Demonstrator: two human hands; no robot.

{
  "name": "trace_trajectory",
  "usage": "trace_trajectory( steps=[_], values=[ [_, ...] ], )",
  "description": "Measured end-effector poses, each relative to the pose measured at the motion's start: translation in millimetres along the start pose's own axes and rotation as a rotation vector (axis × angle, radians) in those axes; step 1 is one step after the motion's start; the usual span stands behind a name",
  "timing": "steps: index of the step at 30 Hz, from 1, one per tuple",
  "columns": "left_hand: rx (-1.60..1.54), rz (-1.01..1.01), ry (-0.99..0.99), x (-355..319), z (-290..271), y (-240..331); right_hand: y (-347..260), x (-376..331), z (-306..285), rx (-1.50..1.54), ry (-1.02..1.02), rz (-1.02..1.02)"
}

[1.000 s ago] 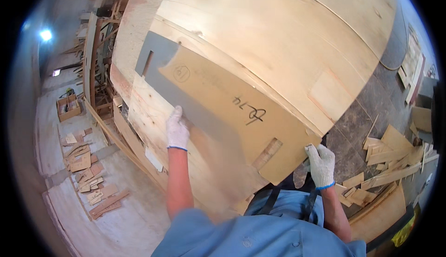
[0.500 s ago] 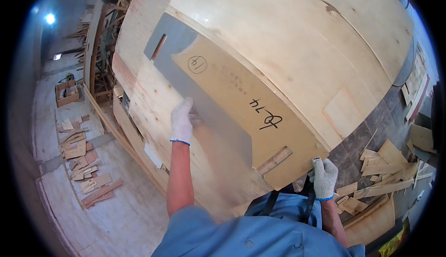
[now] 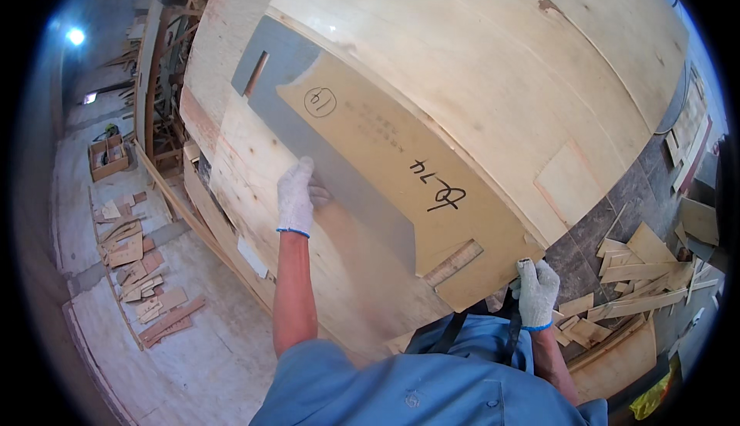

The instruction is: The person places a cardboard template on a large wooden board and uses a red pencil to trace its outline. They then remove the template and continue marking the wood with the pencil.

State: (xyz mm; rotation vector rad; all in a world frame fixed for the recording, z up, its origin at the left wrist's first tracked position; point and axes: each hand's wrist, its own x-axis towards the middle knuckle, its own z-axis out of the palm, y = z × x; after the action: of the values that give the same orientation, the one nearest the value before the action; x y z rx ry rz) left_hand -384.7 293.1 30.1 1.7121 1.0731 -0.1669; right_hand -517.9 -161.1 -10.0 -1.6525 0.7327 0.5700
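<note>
Cardboard sheet (image 3: 401, 172) mid-frame: left hand (image 3: 295, 197) flat, open on it; right hand (image 3: 536, 293) pinching lower corner. Weak pinch, sheet may slide off wood stack (image 3: 478, 64).

Probably a woodworking shop: stacked plywood sheets (image 3: 478, 64), offcuts (image 3: 139, 264) strewn on the floor.

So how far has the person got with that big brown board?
Already lifted: the brown template board lies across the stack of plywood sheets. In hand: the left hand presses its long edge, the right hand grips its near corner. Left: letting go; both gloved hands are on it.
</note>
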Motion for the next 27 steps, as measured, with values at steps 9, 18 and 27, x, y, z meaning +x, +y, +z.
trace_trajectory(
  steps=[9,18,27],
  values=[
    [0.028,0.011,0.019,4,0,-2,14,4,0,-0.054,0.013,-0.052],
    [0.038,-0.002,0.037,5,1,-1,19,4,0,-0.056,0.027,-0.045],
    [0.081,-0.010,-0.004,5,1,4,10,3,2,-0.032,0.032,-0.066]
  ],
)
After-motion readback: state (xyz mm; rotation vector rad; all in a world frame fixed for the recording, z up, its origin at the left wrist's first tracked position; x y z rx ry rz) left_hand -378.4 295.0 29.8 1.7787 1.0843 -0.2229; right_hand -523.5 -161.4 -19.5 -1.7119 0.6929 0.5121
